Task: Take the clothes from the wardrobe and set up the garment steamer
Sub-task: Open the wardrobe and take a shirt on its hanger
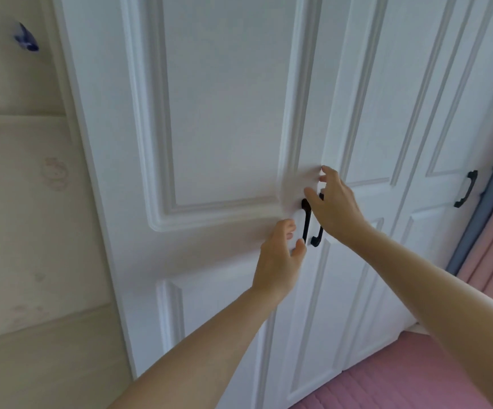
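stage: wardrobe (224,113) doors shut, opening being started | left hand (279,255) being curled loosely beside left handle (306,221), fingers spread | right hand (335,206) being spread over right handle (317,237) | clothes, steamer unseen; all being left to do

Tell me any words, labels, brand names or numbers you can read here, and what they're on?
None: no readable text anywhere in this view.
The white wardrobe doors and black handles carry no lettering.
The blue mark on the wall at upper left is too blurred to tell whether it holds text.
The faint round imprint on the wall panel shows no legible letters.
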Demonstrator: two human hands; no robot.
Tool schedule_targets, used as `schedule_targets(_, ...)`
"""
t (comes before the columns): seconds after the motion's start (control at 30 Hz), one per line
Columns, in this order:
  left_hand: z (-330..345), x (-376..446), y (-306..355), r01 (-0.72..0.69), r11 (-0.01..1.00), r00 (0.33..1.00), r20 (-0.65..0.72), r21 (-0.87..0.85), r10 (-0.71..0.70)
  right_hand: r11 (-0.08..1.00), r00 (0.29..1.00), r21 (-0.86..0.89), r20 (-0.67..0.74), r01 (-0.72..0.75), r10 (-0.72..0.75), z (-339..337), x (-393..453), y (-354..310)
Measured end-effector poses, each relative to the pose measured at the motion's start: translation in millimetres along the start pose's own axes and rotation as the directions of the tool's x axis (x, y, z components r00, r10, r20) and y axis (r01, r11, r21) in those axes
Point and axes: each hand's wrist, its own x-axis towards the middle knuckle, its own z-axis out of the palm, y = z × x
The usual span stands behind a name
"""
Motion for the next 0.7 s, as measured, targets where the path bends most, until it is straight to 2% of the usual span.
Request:
schedule_targets(0.23, 23, 10, 7, 0.021, 0.997, 0.999, -0.033, -0.07, -0.024, 0.968, 0.997, 0.24, 0.053, -0.074, 0.063, -6, 22, 2)
schedule_targets(0.4, 30, 11, 11, 0.019, 0.999, 0.997, -0.077, -0.042, -0.022, 0.855, 0.974, 0.467, 0.127, -0.225, 0.187, -10, 29, 5)
schedule_targets(0.57, 42, 2, 16, -0.014, 0.997, 0.991, -0.131, 0.077, 0.024, 0.857, 0.98, 0.475, 0.115, -0.198, 0.162, -18, 26, 9)
schedule_targets(0.7, 47, -7, 22, -0.029, 0.99, 0.982, -0.179, 0.141, 0.055, 0.822, 0.991, 0.555, 0.102, -0.128, 0.086, -26, 12, 8)
